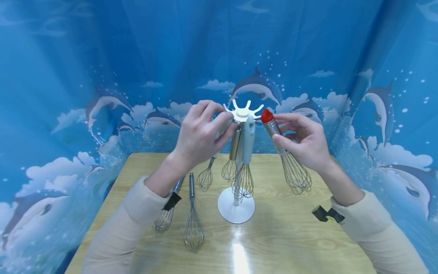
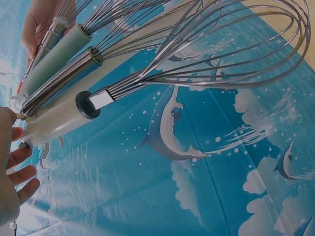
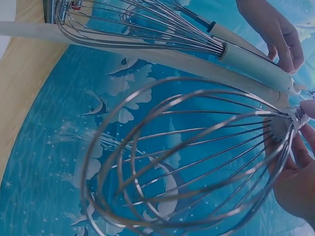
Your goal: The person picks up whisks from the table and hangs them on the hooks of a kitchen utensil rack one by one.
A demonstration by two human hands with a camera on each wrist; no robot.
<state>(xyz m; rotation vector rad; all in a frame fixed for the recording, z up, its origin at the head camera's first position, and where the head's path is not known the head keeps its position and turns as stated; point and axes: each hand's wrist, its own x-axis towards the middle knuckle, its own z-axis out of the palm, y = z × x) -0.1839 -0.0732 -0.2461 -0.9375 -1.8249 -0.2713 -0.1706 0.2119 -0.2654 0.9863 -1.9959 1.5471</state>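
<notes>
A white stand (image 1: pixel 236 207) with a ring of hooks (image 1: pixel 243 113) at its top rises from the table. From it hang a whisk with a pale green handle (image 1: pixel 248 142) and a steel-handled whisk (image 1: pixel 234 146). My left hand (image 1: pixel 203 129) pinches the handle end of a cream-handled whisk (image 2: pixel 59 120) up at the hooks; in the head view the hand hides most of that handle. To the right of the stand, my right hand (image 1: pixel 304 139) holds a metal whisk (image 1: pixel 272 127) with a red handle end, tilted, wires downward. Its wire loops (image 3: pixel 187 162) fill much of the right wrist view.
Two more steel whisks lie on the wooden table (image 1: pixel 284 236) left of the stand: one whisk (image 1: pixel 194 228) in plain sight, the other whisk (image 1: pixel 165 219) partly under my left wrist. A blue dolphin-print curtain (image 1: pixel 191 45) closes off the back and sides.
</notes>
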